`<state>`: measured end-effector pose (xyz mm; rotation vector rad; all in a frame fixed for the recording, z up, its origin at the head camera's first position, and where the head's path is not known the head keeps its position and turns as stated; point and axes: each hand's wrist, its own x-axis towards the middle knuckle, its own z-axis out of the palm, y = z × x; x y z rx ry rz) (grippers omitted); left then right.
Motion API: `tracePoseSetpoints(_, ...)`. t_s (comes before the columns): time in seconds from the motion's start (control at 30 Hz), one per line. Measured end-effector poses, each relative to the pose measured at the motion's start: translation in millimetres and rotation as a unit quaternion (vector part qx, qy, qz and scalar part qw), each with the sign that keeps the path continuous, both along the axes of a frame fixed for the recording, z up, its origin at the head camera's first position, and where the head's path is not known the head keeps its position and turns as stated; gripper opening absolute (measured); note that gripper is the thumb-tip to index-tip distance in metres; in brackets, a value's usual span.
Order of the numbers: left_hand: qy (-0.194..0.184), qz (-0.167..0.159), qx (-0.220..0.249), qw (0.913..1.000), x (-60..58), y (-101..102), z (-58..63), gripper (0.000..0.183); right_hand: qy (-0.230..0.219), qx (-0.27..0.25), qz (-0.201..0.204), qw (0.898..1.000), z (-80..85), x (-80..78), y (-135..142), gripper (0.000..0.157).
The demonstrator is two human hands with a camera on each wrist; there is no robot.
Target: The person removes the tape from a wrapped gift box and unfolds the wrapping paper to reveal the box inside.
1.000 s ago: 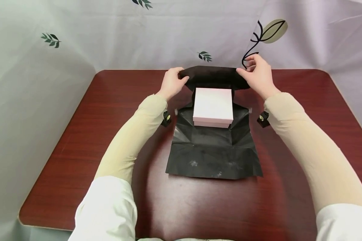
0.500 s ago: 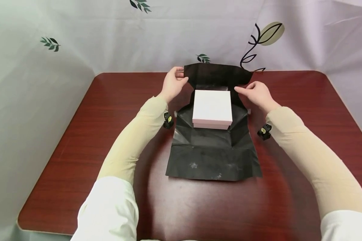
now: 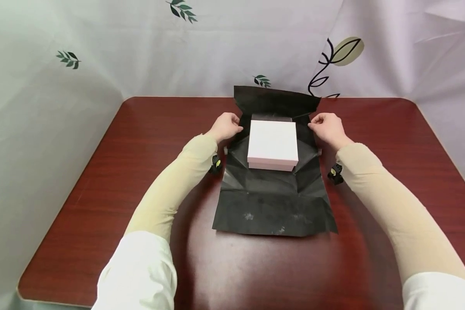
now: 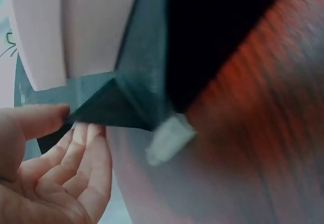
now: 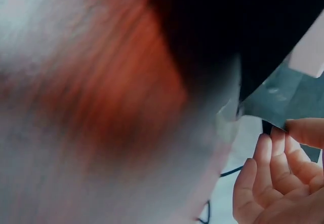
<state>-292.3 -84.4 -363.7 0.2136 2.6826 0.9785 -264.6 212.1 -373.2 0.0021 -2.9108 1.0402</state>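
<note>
A pale pink lidded box (image 3: 273,140) sits on a sheet of black wrapping paper (image 3: 273,213) in the head view. The paper's far flap (image 3: 277,100) stands raised behind the box. My left hand (image 3: 225,126) is at the paper's left edge beside the box's far corner; in the left wrist view its thumb and fingertips pinch a folded edge of the paper (image 4: 114,107). On the opposite side my right hand (image 3: 329,129) pinches the right edge between thumb and fingers, as the right wrist view shows with the paper (image 5: 276,100).
The dark red wooden table (image 3: 120,172) carries the paper and box. Small whitish tabs (image 4: 171,139) stick out at the paper's sides. A pale curtain with leaf prints (image 3: 217,47) hangs behind the table.
Both hands have come down from the far flap to the paper's side edges near the box. The right hand let go of the flap's corner first, then the left; the flap stays raised.
</note>
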Motion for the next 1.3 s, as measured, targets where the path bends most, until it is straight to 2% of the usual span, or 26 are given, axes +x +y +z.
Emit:
tracePoseSetpoints(0.13,0.030,-0.006,-0.025,0.9992,-5.4,-2.2,-5.4,0.015,-0.008,0.010,-0.009,1.000,-5.4,-2.1,8.7,0.022)
tracePoseSetpoints(0.23,0.034,-0.007,-0.045,0.9984,-9.3,-4.7,-8.7,0.017,-0.015,0.027,-0.002,1.000,-8.3,-3.1,14.9,0.023)
tracePoseSetpoints(0.37,0.020,-0.005,-0.078,0.9967,-9.3,-9.3,-11.9,0.018,-0.023,0.071,0.013,0.997,-9.5,-3.8,16.6,0.021)
tracePoseSetpoints(0.5,0.025,-0.011,-0.114,0.9931,-6.7,-12.4,-12.5,0.024,-0.032,0.135,0.048,0.989,-8.0,-5.7,13.4,0.018)
tracePoseSetpoints(0.63,0.049,-0.019,-0.132,0.9898,-5.5,-13.7,-10.5,0.027,-0.043,0.171,0.097,0.980,-5.4,-9.8,11.5,0.030)
tracePoseSetpoints(0.77,0.056,-0.053,-0.149,0.9858,-7.2,-15.2,-6.2,0.028,-0.064,0.197,0.119,0.971,-1.8,-13.2,11.3,0.037)
tracePoseSetpoints(0.97,0.034,-0.132,-0.206,0.9690,-9.6,-20.4,4.5,0.059,-0.094,0.211,0.138,0.963,3.4,-19.0,10.2,0.043)
tracePoseSetpoints(1.17,-0.008,-0.149,-0.234,0.9606,-6.8,-18.7,2.7,0.069,-0.112,0.209,0.149,0.960,-0.5,-15.8,12.6,0.045)
tracePoseSetpoints(1.3,-0.002,-0.153,-0.220,0.9635,-4.1,-18.2,-3.8,0.066,-0.098,0.186,0.149,0.966,-6.1,-8.4,18.8,0.045)
